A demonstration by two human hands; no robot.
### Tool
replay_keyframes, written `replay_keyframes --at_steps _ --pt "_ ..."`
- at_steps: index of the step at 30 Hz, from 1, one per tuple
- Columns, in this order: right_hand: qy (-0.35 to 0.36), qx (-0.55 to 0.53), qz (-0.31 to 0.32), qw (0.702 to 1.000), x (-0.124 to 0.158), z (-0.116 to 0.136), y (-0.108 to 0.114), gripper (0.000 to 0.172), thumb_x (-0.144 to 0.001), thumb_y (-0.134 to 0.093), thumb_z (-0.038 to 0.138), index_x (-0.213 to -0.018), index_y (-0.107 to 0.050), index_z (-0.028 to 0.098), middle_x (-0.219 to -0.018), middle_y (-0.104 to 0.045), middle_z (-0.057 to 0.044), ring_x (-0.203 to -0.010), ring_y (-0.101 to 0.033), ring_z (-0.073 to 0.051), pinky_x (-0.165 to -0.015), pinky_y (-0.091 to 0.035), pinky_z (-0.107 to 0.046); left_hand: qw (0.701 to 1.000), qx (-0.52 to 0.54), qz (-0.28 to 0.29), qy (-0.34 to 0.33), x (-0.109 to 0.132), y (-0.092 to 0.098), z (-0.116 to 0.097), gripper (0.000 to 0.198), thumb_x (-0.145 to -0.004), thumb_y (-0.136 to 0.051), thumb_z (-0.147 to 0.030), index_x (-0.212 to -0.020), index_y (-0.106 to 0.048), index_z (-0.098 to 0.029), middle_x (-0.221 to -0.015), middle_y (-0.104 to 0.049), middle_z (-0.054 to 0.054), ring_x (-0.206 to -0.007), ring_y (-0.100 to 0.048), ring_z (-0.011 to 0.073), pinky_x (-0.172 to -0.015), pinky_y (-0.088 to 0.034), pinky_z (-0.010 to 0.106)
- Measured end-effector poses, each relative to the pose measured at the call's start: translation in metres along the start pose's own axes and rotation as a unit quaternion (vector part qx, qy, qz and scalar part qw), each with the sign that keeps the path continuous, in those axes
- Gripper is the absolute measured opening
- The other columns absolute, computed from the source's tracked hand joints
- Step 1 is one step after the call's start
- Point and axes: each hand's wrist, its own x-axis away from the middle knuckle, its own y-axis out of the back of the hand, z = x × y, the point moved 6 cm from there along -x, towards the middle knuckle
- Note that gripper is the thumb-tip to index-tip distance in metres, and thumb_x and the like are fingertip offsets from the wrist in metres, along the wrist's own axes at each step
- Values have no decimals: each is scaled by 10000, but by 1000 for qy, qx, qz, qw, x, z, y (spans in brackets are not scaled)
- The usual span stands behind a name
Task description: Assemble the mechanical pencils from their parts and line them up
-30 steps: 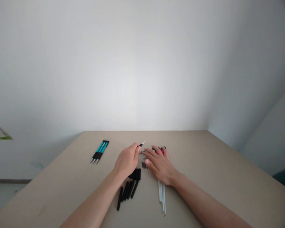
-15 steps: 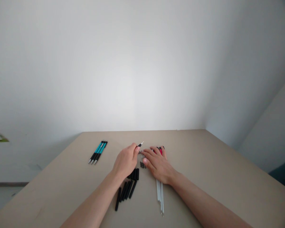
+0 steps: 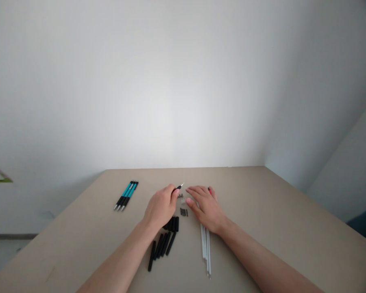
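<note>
My left hand (image 3: 160,206) is closed around a black pen part (image 3: 179,187), whose thin pale tip pokes out up and to the right. Most of that part is hidden in the fist. Palm down and thumb apart, my right hand (image 3: 208,209) has its fingers stretched out just right of small metal pieces (image 3: 180,195) and a row of small dark springs (image 3: 184,212). No object shows in its fingers. It covers the upper ends of several white pen refills (image 3: 206,250). A bit of red (image 3: 210,189) shows by its fingers, mostly hidden.
Several short black sleeves (image 3: 174,224) lie below my left hand, with several longer black tubes (image 3: 161,245) nearer me. Three blue-and-black pens (image 3: 126,195) lie side by side at the left. The beige table (image 3: 247,199) meets a white wall at the back.
My right hand has drawn slightly right, away from the small metal pieces, uncovering more of them and the springs. It now covers most of the red parts. My left hand stays nearly still.
</note>
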Motion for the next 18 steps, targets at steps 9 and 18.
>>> replay_keyframes --at_steps 9,18 --pt "-22 -25 -106 994 -3 -16 5 202 -875 -518 269 -998 -672 220 -1038 -692 -75 -998 -589 -233 -970 -319 -451 1000 3 -3 -8 1 -3 2 288 -954 -321 -366 -823 -524 -210 -740 -633 26 -703 -599 169 -624 -350 247" --pt "-67 -95 -171 978 -2 -23 15 136 -823 -550 227 -832 -684 206 -795 -704 -48 -779 -615 -213 -752 -451 -346 997 26 20 -64 3 0 -9 273 -942 -353 -317 -794 -556 -209 -764 -632 19 -687 -567 159 -623 -345 253"
